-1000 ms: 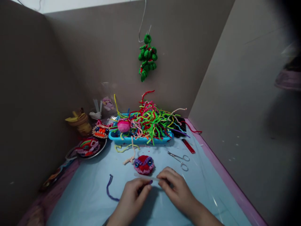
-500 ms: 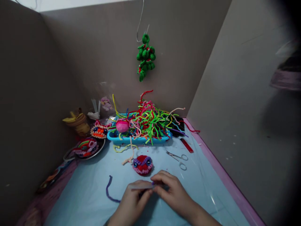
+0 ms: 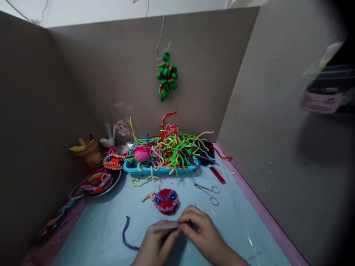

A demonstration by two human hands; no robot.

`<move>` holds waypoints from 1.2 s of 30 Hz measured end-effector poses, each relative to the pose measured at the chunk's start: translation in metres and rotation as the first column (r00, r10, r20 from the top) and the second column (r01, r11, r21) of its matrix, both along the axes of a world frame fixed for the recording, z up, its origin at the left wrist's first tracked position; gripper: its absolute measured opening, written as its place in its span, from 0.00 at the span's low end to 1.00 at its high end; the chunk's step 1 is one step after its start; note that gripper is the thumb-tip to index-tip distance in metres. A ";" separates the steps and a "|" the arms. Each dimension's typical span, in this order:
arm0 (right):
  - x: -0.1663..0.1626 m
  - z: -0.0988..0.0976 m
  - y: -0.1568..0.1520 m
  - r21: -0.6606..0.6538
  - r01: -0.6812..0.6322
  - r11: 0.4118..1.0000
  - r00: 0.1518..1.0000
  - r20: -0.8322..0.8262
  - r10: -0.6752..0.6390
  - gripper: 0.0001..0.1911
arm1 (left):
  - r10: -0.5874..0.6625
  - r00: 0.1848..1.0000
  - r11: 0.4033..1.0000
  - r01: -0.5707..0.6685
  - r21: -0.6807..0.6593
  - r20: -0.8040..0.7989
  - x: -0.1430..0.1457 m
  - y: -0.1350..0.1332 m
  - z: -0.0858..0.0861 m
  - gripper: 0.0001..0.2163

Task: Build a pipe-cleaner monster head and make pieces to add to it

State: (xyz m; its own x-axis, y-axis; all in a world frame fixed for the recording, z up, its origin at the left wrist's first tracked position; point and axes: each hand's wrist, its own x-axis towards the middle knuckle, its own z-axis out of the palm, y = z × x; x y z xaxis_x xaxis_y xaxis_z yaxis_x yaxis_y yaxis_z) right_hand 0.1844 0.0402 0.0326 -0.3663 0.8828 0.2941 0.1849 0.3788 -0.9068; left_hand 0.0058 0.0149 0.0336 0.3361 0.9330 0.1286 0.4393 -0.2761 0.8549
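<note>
- Hands have drawn together since a second ago; left hand (image 3: 156,244) and right hand (image 3: 201,232) now meet fingertip to fingertip, both pinched on a pale thin stick (image 3: 163,226) with a purple tip, low over the blue mat (image 3: 97,229)
- purple pipe cleaner (image 3: 126,234) lies loose just left of the left hand; hasn't budged
- red fuzzy face (image 3: 166,200) sits just beyond the fingers; scissors (image 3: 208,190) to its right; blue tray (image 3: 155,170) of pipe cleaners further back
- looks like fiddly close-up work

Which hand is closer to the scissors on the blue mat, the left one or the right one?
Right. The right hand lies just below the scissors; the left hand is farther away, down and to their left.
</note>
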 end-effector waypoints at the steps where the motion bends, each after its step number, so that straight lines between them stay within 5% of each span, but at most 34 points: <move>1: 0.000 0.000 0.000 0.001 0.006 1.000 1.000 0.008 -0.006 0.06 | -0.004 1.000 1.000 0.004 -0.001 -0.007 0.000 0.000 0.001 0.10; 10: -0.001 0.001 -0.001 -0.053 -0.039 0.998 0.999 0.023 0.040 0.08 | -0.030 0.996 0.996 0.038 0.080 -0.089 -0.002 0.000 -0.006 0.09; 20: -0.001 -0.008 -0.001 0.110 0.071 0.991 0.990 0.115 -0.084 0.07 | 0.022 0.966 0.976 0.034 0.214 -0.256 0.000 -0.006 -0.016 0.09; 27: -0.003 -0.014 -0.004 0.345 0.011 0.939 0.894 0.416 -0.163 0.10 | 0.208 0.884 0.815 0.079 0.574 -0.418 -0.004 -0.005 -0.021 0.11; 31: -0.005 -0.014 -0.007 0.447 -0.074 0.892 0.830 0.524 -0.194 0.09 | 0.236 0.879 0.741 0.113 0.662 -0.415 -0.009 -0.002 -0.013 0.13; 36: -0.003 -0.012 -0.008 0.426 -0.172 0.888 0.831 0.547 -0.102 0.06 | 0.144 0.910 0.854 0.085 0.513 -0.389 -0.012 0.000 -0.005 0.11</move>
